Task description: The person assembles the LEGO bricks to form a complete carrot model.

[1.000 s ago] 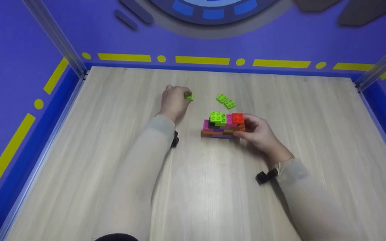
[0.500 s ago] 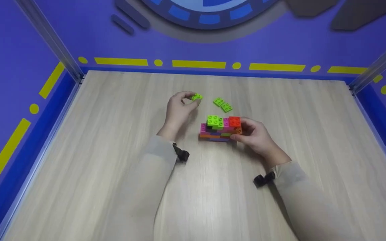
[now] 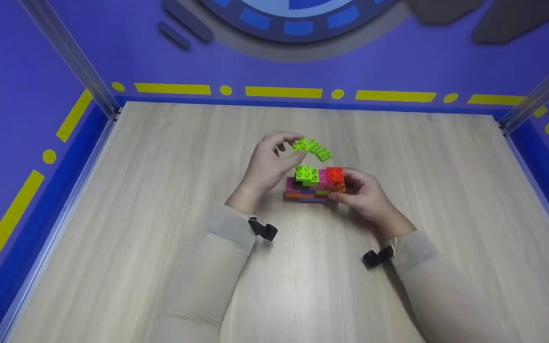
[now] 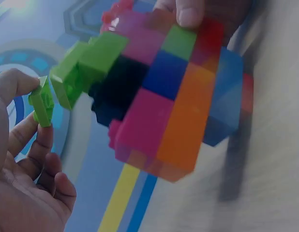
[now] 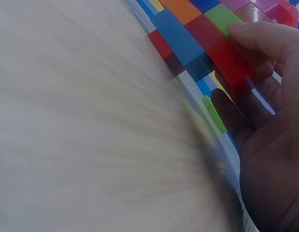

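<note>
Between thumb and fingers my left hand (image 3: 270,159) pinches a lime green toy building brick (image 4: 41,102), raised beside the top of a multicoloured brick stack (image 3: 309,190). The stack has pink, orange, blue, green, black and red bricks in layers. A lime green brick (image 3: 303,173) on its upper left juts toward the held brick in the left wrist view. My right hand (image 3: 367,190) grips the stack's right end, its thumb on the near side in the right wrist view. A red brick (image 3: 335,174) tops that end.
Behind the stack, two loose lime green bricks lie on the wooden tabletop (image 3: 160,190); the nearer one (image 3: 323,153) shows fully, the other overlaps the held brick in the head view. A blue wall (image 3: 284,71) closes off the back.
My left hand has come right and nearer with the lime green brick, from left of the loose bricks to just above the stack's left end. My right hand keeps its grip on the stack.
</note>
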The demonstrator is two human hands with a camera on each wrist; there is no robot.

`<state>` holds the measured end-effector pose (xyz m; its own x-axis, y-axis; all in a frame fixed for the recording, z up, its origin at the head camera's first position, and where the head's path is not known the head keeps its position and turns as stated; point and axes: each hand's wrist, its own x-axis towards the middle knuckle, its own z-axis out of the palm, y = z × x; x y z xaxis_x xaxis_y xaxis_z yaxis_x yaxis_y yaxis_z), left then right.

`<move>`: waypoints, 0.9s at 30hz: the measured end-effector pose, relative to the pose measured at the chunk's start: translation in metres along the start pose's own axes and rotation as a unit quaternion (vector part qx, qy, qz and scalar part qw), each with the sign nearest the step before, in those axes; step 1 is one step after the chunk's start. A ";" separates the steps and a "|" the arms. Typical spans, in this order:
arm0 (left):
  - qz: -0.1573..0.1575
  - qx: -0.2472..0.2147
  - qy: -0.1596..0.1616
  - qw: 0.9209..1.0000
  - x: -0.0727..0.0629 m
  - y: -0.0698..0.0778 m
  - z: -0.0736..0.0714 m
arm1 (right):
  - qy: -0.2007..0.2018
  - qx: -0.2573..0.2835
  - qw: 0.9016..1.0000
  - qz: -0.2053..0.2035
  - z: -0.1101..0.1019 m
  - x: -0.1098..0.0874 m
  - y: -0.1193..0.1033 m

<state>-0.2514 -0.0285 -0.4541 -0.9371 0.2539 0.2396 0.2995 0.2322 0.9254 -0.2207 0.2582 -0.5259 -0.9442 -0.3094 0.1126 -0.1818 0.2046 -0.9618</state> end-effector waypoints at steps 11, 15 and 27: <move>0.023 0.056 -0.076 0.995 -0.005 0.011 0.011 | 0.002 -0.002 1.000 -0.002 0.000 0.000 0.001; 0.026 0.071 -0.089 0.993 -0.007 0.010 0.014 | 0.001 -0.005 1.000 -0.008 0.000 0.000 0.002; 0.018 0.087 -0.123 0.988 -0.010 0.009 0.018 | 0.003 -0.006 1.000 -0.010 -0.001 0.001 0.003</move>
<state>-0.2364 -0.0120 -0.4530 -0.8598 0.4806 0.1724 0.3774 0.3708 0.8486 -0.2224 0.2595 -0.5281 -0.9423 -0.3076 0.1325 -0.2031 0.2101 -0.9564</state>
